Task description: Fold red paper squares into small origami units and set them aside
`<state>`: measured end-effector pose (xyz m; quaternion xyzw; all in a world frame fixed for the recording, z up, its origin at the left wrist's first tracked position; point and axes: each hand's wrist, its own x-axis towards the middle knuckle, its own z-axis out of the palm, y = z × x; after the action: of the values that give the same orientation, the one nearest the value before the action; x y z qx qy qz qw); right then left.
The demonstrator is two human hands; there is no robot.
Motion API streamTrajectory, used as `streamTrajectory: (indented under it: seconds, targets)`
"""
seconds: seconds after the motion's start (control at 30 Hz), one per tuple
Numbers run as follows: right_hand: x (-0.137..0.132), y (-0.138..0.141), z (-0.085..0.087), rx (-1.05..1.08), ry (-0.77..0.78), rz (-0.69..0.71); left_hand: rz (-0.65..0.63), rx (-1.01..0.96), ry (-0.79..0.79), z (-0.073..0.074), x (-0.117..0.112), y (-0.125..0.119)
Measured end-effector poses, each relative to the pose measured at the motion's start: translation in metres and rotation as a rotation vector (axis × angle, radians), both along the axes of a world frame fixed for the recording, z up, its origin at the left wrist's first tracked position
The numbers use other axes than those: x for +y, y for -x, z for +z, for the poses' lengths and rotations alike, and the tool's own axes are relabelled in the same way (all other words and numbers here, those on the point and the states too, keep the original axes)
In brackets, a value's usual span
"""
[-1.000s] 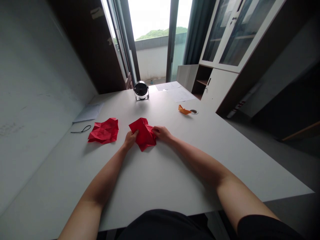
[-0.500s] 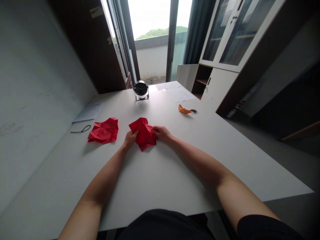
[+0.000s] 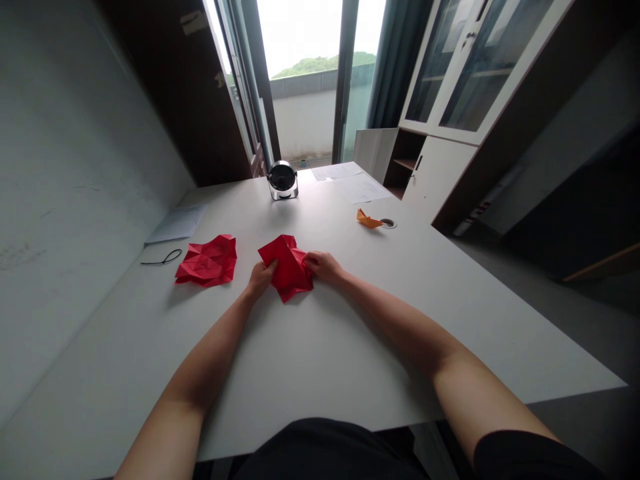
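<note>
Gripping folded red paper (image 3: 287,263) over the middle of white desk (image 3: 320,367), by its lower left edge between thumb and fingers of left hand (image 3: 261,276), by its right side in drawn-together fingertips of right hand (image 3: 324,265). Working well inside the desk's near and slanting right edges, with broad room rightward. Leaving only a narrow gap leftward to creased red sheet (image 3: 207,261); well apart from orange paper boat (image 3: 369,219) beside round cable hole (image 3: 389,223)

This looks like an office to me, watching from far away. I can see a big white desk (image 3: 310,367) with a round cable hole (image 3: 389,223), sheets of paper (image 3: 364,190), and a tall white cabinet with glass doors (image 3: 453,80).
</note>
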<state>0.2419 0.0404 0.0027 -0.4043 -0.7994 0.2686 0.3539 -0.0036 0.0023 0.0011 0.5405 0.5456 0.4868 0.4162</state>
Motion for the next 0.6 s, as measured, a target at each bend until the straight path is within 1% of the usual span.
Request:
streamTrajectory:
  seconds: [0.17, 0.37, 0.5, 0.6]
  targets:
    - [-0.0004, 0.0001, -0.0005, -0.01, -0.006, 0.0, -0.025, 0.022, -0.017, 0.0008, -0.0001, 0.0009]
    - [0.0009, 0.0002, -0.0006, -0.023, -0.007, -0.006, -0.014, 0.041, -0.001, 0.0047, -0.0021, 0.0004]
    - [0.0021, -0.0001, -0.0019, -0.028, -0.013, -0.004, -0.035, 0.033, -0.007, 0.0046, -0.0016, 0.0]
    - [0.0015, -0.0004, -0.0012, -0.027, -0.015, -0.003, -0.009, 0.043, -0.01, 0.0028, -0.0001, 0.0]
